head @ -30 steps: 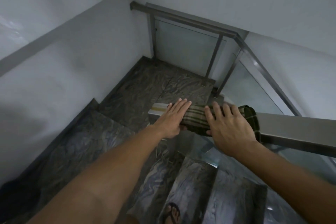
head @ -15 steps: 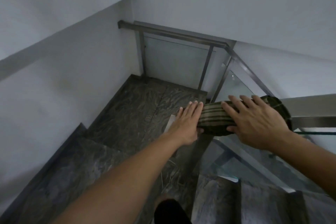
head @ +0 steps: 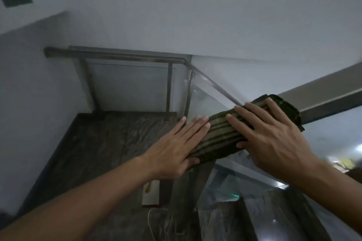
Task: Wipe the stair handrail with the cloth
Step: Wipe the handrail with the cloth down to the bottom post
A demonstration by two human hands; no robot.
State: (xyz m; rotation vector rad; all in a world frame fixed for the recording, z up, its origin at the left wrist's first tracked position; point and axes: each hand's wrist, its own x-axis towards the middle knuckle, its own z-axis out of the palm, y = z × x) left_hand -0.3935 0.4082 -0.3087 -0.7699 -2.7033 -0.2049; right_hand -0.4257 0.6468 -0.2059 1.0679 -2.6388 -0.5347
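A dark green cloth (head: 221, 133) with pale stripes is draped over the lower end of the flat steel handrail (head: 323, 96), which climbs to the upper right. My left hand (head: 176, 148) lies flat on the cloth's lower end, fingers straight and together, thumb under the edge. Higher up the rail, my right hand (head: 268, 137) presses on the cloth with spread fingers and the thumb wrapped around its near side. The end of the rail is hidden under the cloth.
Below lies a dark marble landing (head: 109, 143) bounded by a second steel rail (head: 117, 56) with glass panels (head: 129, 88). Stairs (head: 244, 219) drop at the lower right. A white wall (head: 29, 94) stands to the left. A pale flat object (head: 150, 191) lies on the floor.
The view has tilted upward and swung right, so the rail now rises more steeply in frame. Both hands stay on the cloth at the rail's lower end.
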